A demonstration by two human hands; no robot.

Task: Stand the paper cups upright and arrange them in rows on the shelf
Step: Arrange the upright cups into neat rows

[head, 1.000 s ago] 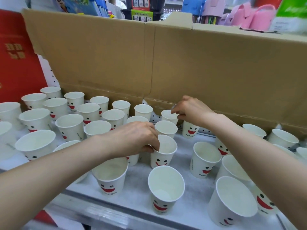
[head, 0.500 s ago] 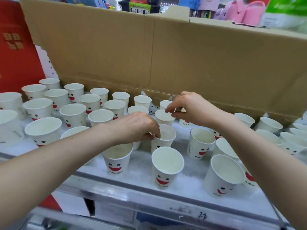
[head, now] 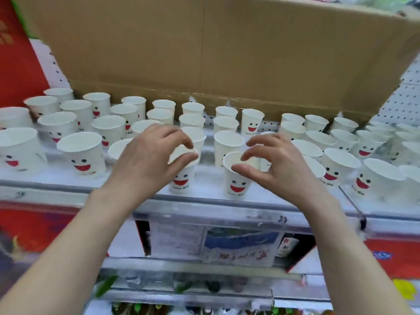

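Many white paper cups with red smiley faces stand upright on the white shelf point(head: 209, 178), in rough rows from the left cups point(head: 81, 155) to the right cups point(head: 341, 164). My left hand point(head: 152, 162) reaches over a front cup point(head: 181, 178) and pinches its rim between thumb and forefinger. My right hand point(head: 279, 167) pinches the rim of the neighbouring front cup point(head: 237, 183), with the forefinger inside and the thumb outside. Both cups stand near the shelf's front edge.
A large brown cardboard box point(head: 227, 53) fills the back of the shelf behind the cups. White pegboard point(head: 404, 105) rises at the right and a red panel point(head: 13, 64) at the left. Below the metal front rail point(head: 204, 208) a lower shelf holds packaged goods point(head: 241, 244).
Both hands have drawn back from cups deeper on the shelf to the two front cups. The view has pulled back and tilted down, showing the lower shelf.
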